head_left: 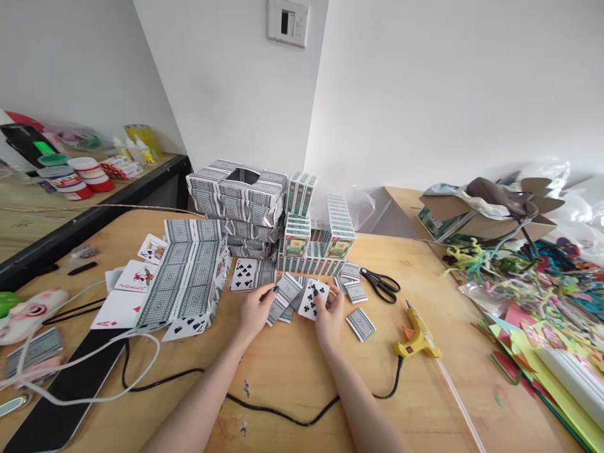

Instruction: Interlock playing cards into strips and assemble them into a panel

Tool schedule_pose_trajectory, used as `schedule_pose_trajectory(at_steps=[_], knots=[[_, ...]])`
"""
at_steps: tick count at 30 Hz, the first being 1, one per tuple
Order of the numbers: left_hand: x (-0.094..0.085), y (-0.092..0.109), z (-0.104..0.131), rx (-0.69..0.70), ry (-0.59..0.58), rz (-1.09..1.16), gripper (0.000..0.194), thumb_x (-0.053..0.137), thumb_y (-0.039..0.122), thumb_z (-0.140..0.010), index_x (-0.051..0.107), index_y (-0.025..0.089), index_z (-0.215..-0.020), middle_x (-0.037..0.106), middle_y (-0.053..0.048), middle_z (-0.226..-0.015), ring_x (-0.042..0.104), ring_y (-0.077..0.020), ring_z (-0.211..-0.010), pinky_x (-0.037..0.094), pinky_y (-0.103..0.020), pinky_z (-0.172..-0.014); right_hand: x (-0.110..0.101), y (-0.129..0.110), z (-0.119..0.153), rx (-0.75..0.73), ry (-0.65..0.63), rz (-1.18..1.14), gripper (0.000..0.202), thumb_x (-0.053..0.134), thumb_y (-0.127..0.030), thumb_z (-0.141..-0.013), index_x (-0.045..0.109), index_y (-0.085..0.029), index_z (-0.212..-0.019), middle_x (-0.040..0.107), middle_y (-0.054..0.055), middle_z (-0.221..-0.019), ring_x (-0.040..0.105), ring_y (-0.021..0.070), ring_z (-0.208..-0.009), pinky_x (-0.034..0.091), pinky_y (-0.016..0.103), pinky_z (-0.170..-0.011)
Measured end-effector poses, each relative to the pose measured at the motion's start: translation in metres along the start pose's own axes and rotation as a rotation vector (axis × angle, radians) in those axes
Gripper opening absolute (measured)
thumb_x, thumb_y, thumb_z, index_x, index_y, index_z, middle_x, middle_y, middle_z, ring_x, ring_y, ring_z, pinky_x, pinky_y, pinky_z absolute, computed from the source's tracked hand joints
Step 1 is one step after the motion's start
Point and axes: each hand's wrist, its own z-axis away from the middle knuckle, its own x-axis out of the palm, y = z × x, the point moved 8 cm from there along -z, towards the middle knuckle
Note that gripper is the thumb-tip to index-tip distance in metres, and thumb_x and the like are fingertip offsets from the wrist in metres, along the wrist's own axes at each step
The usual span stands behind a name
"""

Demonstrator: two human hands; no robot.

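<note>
My left hand [255, 311] pinches a grey-backed playing card [287, 289] at its left edge, above other grey-backed cards on the table. Between the thumb and fingers of my right hand [329, 314] is a face-up club card [312, 299]. Just left of them lie a face-up club card [243, 275] and a grey-backed one beside it. More loose grey-backed cards [361, 324] are scattered to the right. Behind my hands stand green-and-white card boxes [296, 238] in stacks. A panel of joined cards [182, 277] leans at the left.
Black scissors [381, 285] and a yellow glue gun [415, 340] lie at the right, its black cord [283, 415] crossing before me. Box shapes covered in cards [236, 195] stand against the wall. Coloured paper and craft scraps [528, 333] pile up far right; a black slab [66, 390] lies left.
</note>
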Motion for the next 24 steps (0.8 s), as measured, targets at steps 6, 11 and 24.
schedule_pose_trajectory(at_steps=[6,11,24], knots=[[0.000,0.004,0.001,0.003,-0.069,0.004,0.027,0.052,0.033,-0.072,0.068,0.017,-0.087,0.069,-0.006,-0.088,0.063,-0.0202,-0.078,0.049,-0.030,-0.071,-0.010,0.009,-0.007,0.078,0.078,-0.178,0.040,0.062,-0.035,-0.069,0.030,-0.026,-0.092,0.055,-0.005,-0.067,0.055,0.0137,-0.046,0.045,0.027,-0.046],[0.002,0.007,0.002,0.025,-0.127,0.034,0.026,0.053,0.032,-0.072,0.068,0.019,-0.088,0.069,-0.005,-0.088,0.063,-0.0203,-0.080,0.049,-0.028,-0.069,-0.001,0.003,-0.007,0.077,-0.014,-0.230,0.037,0.064,-0.035,-0.068,0.039,-0.025,-0.093,0.058,-0.001,-0.076,0.060,0.0163,-0.054,0.049,0.031,-0.052],[-0.006,-0.013,-0.004,-0.134,-0.067,0.329,0.032,0.059,0.031,-0.067,0.060,0.015,-0.093,0.064,-0.002,-0.071,0.061,-0.0159,-0.066,0.047,-0.025,-0.058,0.004,0.004,0.000,0.133,-0.102,-0.182,0.030,0.061,-0.045,-0.070,0.049,-0.018,-0.065,0.039,-0.010,-0.035,0.031,0.0056,-0.028,0.023,0.019,-0.029]])
